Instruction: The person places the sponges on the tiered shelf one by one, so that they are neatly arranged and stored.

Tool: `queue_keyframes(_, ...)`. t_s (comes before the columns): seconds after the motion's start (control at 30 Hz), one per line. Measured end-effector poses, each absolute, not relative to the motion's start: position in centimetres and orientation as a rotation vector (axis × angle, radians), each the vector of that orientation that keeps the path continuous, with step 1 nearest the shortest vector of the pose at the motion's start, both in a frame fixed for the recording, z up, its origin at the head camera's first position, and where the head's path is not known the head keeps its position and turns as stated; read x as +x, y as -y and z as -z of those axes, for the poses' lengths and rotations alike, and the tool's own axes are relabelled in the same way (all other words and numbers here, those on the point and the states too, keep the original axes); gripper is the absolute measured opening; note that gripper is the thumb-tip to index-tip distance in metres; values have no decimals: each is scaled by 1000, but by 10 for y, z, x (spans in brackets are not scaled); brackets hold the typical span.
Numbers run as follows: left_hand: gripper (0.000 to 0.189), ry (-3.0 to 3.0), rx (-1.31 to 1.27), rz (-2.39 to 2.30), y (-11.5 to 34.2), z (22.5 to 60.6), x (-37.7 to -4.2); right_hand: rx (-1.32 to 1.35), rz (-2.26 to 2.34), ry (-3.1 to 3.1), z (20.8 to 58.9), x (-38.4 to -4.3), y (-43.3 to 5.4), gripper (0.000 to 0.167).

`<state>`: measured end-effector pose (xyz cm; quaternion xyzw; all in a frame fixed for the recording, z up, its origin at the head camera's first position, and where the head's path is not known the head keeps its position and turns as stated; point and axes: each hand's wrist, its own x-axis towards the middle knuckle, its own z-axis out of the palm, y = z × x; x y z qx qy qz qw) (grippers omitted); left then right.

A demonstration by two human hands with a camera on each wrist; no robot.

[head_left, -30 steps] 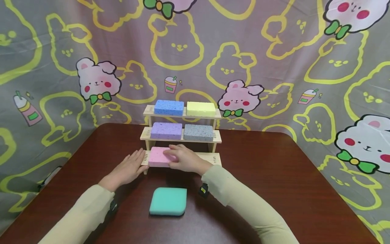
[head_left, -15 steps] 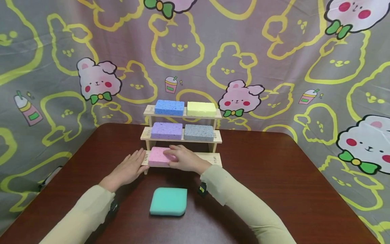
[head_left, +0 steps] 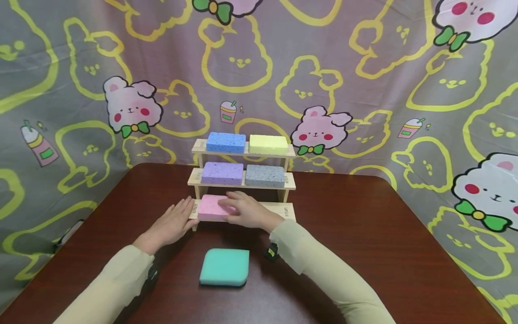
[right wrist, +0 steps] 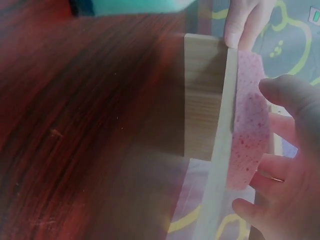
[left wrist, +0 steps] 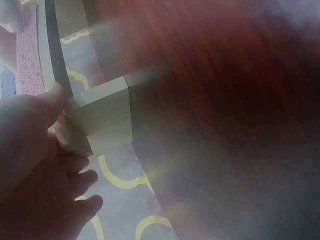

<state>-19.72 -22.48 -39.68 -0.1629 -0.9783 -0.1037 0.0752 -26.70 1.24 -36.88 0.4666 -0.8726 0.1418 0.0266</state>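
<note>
A pink sponge (head_left: 209, 207) lies on the left part of the bottom tier of a three-tier wooden stand (head_left: 279, 209). My right hand (head_left: 248, 210) holds its right part, thumb near the front and fingers over the top. At the tier's left end, my left hand (head_left: 167, 225) grips the corner, its thumb (left wrist: 52, 100) on the front edge and its fingers beyond the end. Purple (head_left: 222, 173) and grey (head_left: 265, 175) sponges occupy the middle tier. Blue (head_left: 225, 142) and yellow (head_left: 268, 144) ones lie on the top tier.
A teal sponge (head_left: 225, 267) with rounded corners lies on the dark wooden table (head_left: 356, 252), in front of the stand and between my forearms. Behind the table hangs a patterned grey curtain (head_left: 251, 54).
</note>
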Motion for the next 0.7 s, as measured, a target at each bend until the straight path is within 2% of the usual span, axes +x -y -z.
queue_keyframes(0.7, 61, 2934, -487, 304, 223, 396, -196, 1753, -599, 2413, 364, -219, -45, 46)
